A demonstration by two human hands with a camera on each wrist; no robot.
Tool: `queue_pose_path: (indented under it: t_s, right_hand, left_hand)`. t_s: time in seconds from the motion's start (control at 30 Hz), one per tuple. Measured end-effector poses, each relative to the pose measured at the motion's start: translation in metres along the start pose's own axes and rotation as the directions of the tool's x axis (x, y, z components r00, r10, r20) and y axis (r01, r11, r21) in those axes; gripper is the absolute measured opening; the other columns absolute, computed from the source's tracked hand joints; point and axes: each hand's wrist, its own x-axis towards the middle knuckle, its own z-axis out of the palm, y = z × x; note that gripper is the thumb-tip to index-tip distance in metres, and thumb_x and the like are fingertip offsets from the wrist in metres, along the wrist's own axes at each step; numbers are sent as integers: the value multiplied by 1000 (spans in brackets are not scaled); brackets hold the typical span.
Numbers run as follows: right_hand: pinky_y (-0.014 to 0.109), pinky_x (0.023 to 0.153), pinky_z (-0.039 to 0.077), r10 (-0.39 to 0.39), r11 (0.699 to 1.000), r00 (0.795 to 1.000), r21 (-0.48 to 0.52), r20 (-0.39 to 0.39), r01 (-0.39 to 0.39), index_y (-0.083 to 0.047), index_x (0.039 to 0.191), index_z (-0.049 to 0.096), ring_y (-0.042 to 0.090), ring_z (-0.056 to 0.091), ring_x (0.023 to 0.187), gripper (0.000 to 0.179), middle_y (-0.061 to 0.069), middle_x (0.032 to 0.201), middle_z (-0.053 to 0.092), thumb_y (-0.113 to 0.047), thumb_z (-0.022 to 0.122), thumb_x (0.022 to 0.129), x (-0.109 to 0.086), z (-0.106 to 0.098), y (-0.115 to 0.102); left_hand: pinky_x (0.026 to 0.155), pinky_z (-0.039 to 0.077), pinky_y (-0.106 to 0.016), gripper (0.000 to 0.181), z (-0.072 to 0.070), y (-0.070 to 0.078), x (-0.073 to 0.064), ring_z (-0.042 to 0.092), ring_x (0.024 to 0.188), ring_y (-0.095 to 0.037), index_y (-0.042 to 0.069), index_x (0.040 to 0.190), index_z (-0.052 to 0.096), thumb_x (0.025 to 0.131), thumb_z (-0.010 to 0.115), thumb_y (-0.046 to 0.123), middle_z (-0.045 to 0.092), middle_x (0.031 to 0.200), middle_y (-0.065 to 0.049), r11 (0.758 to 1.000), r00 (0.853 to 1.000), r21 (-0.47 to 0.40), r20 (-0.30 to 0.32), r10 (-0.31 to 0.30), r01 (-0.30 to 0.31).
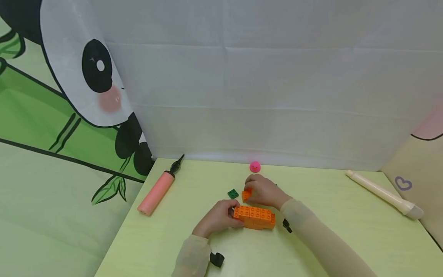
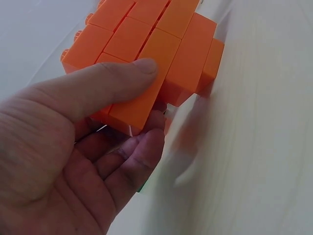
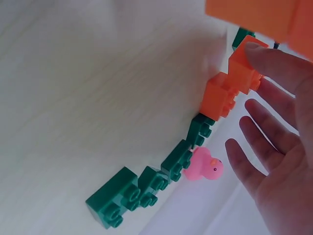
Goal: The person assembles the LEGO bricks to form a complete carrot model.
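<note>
My left hand [image 1: 220, 218] grips the left end of a block built of several orange toy bricks [image 1: 254, 217], low over the pale table. In the left wrist view its thumb lies along the bricks' side, the fingers curled beneath. Just beyond the build, my right hand [image 1: 265, 191] pinches a loose orange brick [image 3: 242, 68] between thumb and index finger; the other fingers are spread apart. A second orange brick [image 3: 216, 98] stands right beside it. Several green bricks [image 3: 115, 196] line up past that one, mostly hidden behind the right hand in the head view.
A small pink duck [image 1: 255, 166] sits by the table's back edge. At the left lies a pink hand pump [image 1: 159, 192] with a black nozzle. A cream tube [image 1: 380, 192] lies on the right. One green brick [image 1: 233, 194] is left of the right hand.
</note>
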Motion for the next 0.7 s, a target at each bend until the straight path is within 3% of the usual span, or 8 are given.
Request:
queue_pose_path:
  t_s: [0.2, 0.37, 0.5, 0.7]
  right_hand:
    - [42, 100, 52, 43, 998, 999, 40, -5, -43, -6, 114, 76, 25, 63, 109, 30, 3, 115, 71, -19, 85, 88, -9, -12, -3]
    - [43, 96, 54, 105, 986, 994, 131, -17, -102, -7, 117, 73, 28, 67, 104, 31, -2, 107, 72, -16, 83, 89, -20, -15, -15]
    - [44, 93, 55, 109, 977, 992, 190, -63, -95, -7, 117, 72, 29, 67, 103, 31, -3, 106, 71, -17, 83, 90, -31, -19, -27]
    - [41, 89, 56, 144, 960, 981, 258, -129, -107, -10, 118, 72, 20, 64, 98, 33, -7, 107, 69, -23, 83, 90, -51, -21, -50]
  left_hand:
    - [63, 45, -26, 29, 0, -1, 1, 54, 73, -14, 19, 99, 67, 82, 91, 15, 65, 89, 4, 1000, 1000, 8, 3, 4, -4]
    - [64, 45, -27, 29, -2, -4, -6, 54, 74, -15, 20, 100, 67, 83, 91, 16, 65, 90, 4, 1000, 1000, 9, 18, 8, -8]
    - [64, 46, -27, 29, -3, -6, -11, 55, 74, -16, 19, 100, 68, 83, 91, 16, 66, 90, 3, 1000, 999, 2, 32, 16, -16]
    - [63, 46, -27, 29, -7, -7, -19, 55, 72, -15, 20, 100, 68, 83, 91, 17, 66, 89, 4, 999, 998, 1, 51, 38, -38]
